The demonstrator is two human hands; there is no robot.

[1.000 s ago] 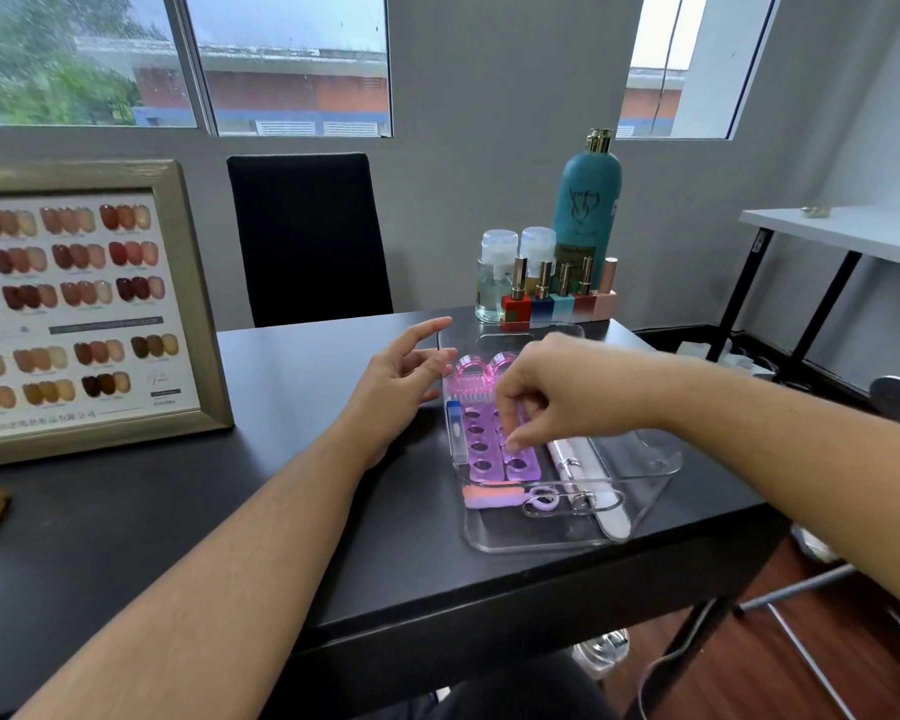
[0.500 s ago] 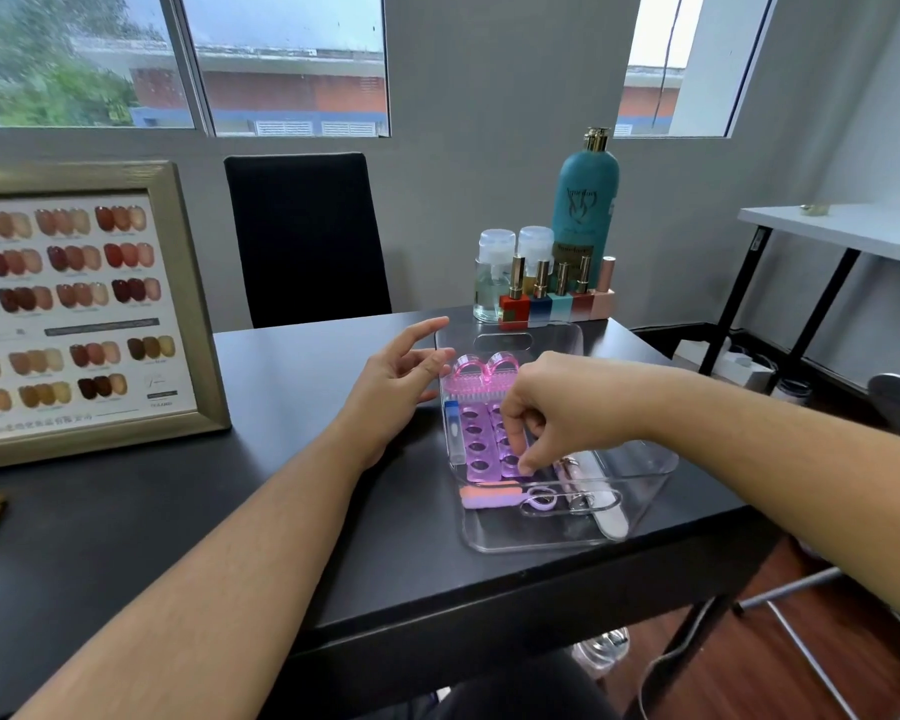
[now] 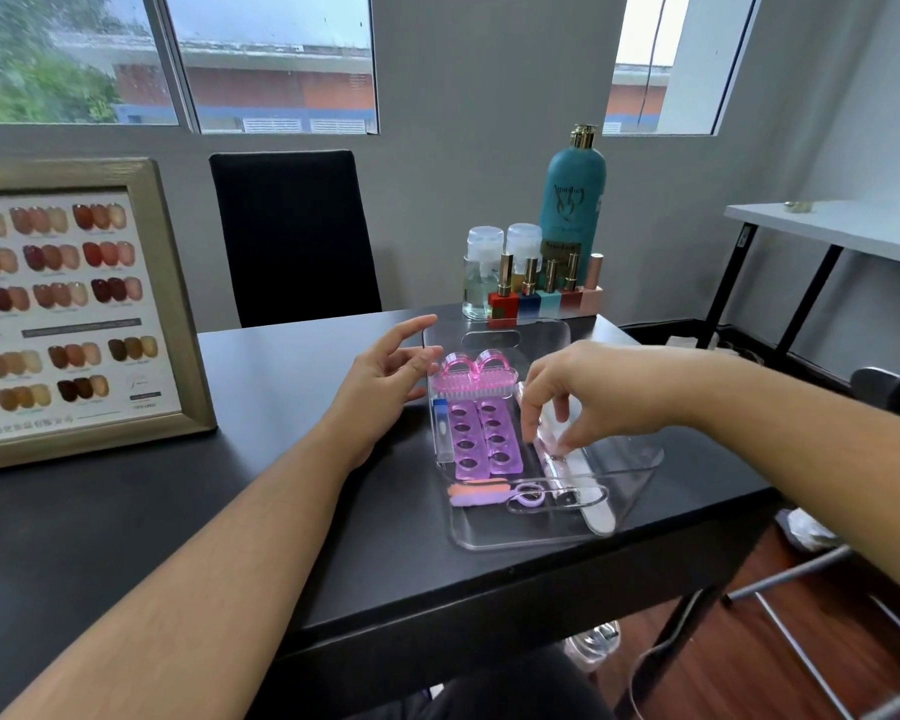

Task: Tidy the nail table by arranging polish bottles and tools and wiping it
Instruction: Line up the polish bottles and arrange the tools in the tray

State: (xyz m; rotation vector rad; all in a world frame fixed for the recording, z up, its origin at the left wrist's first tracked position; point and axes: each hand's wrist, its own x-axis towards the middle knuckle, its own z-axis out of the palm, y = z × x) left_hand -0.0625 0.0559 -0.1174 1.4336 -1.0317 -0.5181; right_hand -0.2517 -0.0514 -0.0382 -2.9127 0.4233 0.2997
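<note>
A clear acrylic tray lies on the black table. In it are a pink nail brush, two purple toe separators, a blue-capped tube, a pink and purple buffer, small scissors and a white nail file. My right hand reaches down into the tray, thumb and fingers pinching a pale pink stick tool. My left hand is spread, its fingertips touching the tray's left edge by the brush. A row of polish bottles stands behind the tray.
A tall teal pump bottle and two clear bottles stand behind the polish row. A framed nail colour chart leans at the table's left. A black chair faces me; a white side table stands at right.
My right hand has shifted right, from the purple toe separators to the pale pink stick tool. My left hand has stayed at the tray's left edge.
</note>
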